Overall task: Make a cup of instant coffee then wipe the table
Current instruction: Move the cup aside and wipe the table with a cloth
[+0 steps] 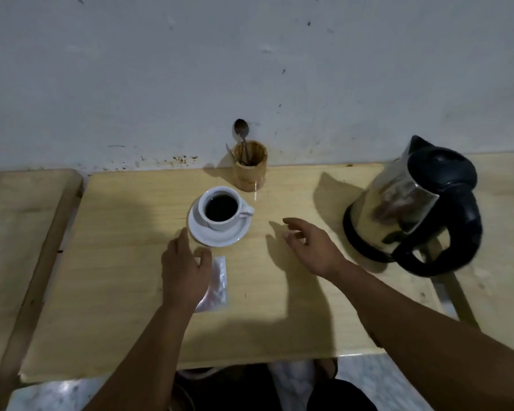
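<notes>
At the far left a second wooden bench (18, 221) stands apart from the main surface (279, 321), a narrow gap between them. The left hand (182, 269) lies palm down on the surface, forearm reaching in from the near edge, fingers loosely spread and gripping nothing; its fingertips come just beside the near rim of the saucer (220, 237). Under its thumb side lies a small clear plastic sachet (215, 284), flat on the wood. On the saucer stands a white cup (223, 208) filled with black coffee, handle pointing right. Beyond it, against the wall, a wooden holder (250, 167) keeps a spoon (241, 130) upright. Right of the cup the right hand (309, 247) hovers low over the surface, palm down, fingers open and slightly curled, holding nothing. Far right stands a glass kettle (413, 203) with a black lid and handle.
</notes>
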